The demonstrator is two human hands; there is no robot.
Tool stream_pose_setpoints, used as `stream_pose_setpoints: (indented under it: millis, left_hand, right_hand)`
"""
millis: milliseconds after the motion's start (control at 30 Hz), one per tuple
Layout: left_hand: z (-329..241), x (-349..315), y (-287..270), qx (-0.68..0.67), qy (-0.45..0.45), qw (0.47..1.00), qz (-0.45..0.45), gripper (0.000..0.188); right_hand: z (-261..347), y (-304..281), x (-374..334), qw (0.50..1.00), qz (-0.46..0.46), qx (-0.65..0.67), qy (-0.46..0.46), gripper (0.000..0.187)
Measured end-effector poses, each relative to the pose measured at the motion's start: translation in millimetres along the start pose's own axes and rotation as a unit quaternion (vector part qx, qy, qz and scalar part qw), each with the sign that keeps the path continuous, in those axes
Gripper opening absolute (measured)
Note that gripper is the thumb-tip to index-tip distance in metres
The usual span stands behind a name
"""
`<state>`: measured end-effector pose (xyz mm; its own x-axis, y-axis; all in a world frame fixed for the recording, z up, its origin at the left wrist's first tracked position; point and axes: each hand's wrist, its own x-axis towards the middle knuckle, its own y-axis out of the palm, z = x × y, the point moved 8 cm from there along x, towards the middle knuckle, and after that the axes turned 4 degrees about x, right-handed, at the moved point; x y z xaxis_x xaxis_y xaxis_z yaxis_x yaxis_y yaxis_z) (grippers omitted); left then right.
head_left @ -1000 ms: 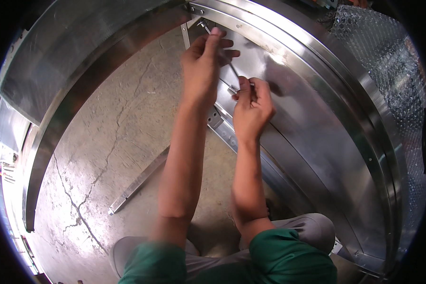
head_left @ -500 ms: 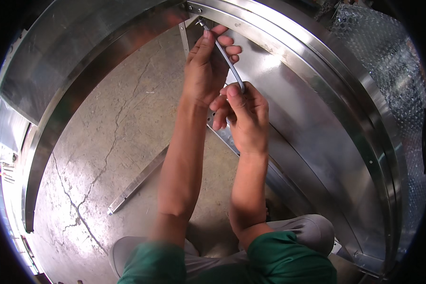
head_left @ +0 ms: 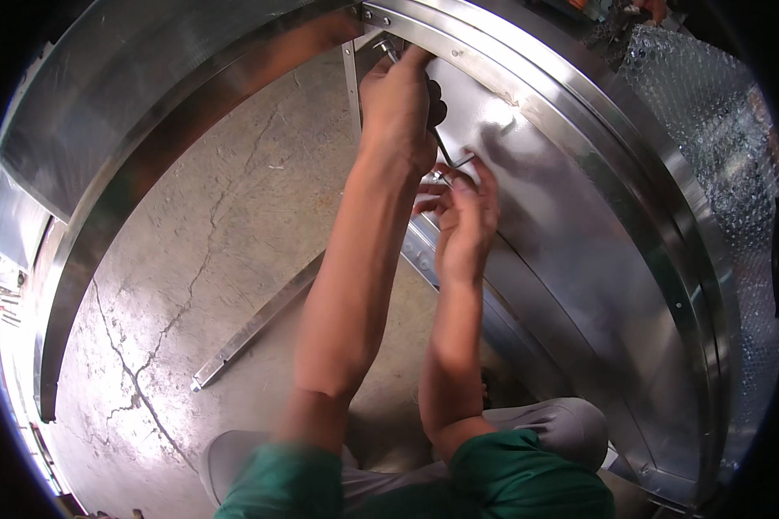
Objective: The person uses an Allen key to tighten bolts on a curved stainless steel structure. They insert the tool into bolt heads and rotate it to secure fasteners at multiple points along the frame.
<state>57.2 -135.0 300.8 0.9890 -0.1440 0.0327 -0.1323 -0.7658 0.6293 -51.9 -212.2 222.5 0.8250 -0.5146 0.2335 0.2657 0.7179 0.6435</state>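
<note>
My left hand reaches up under the frame's top corner, its fingers wrapped round the shaft of a hex key. The key's bent end sticks out below that hand, by my right forefinger. Beyond my left fingertips, a bolt head shows at the corner bracket. My right hand is just below the key, pinching a small shiny metal piece between thumb and fingers. What that piece is, I cannot tell. The curved metal frame arches over both hands.
A flat metal bar lies slanted on the cracked concrete floor. To the right stands a shiny sheet-metal panel, with a perforated metal rail beside it. Bubble wrap lies outside the frame at the far right.
My right hand has let go of the hex key's lower end and dropped slightly. My left hand has turned and closed round the shaft, and the bent end now points right.
</note>
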Motion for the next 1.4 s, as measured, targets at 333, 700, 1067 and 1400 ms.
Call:
stream_pose_setpoints:
  millis: [333, 700, 1067, 1400]
  left_hand:
    - [3.8, -9.2, -0.2, -0.001, 0.023, 0.999, 0.029, 0.012]
    - [17.3, 6.3, 2.3, -0.024, -0.022, 0.998, 0.051, 0.03]
    - [4.1, -15.7, -23.6, 0.074, 0.146, 0.982, -0.096, 0.018]
    - [3.3, -16.9, -19.6, 0.069, 0.148, 0.986, -0.04, 0.031]
  right_hand:
    - [16.7, -1.0, 15.0, 0.958, -0.061, -0.255, -0.12, 0.019]
    - [-14.0, -6.1, 10.4, 0.987, 0.092, 0.024, 0.129, 0.031]
    - [19.4, 5.7, 9.1, 0.894, 0.013, -0.368, -0.255, 0.022]
    - [-12.5, 2.2, 4.3, 0.999, 0.019, 0.005, 0.041, 0.057]
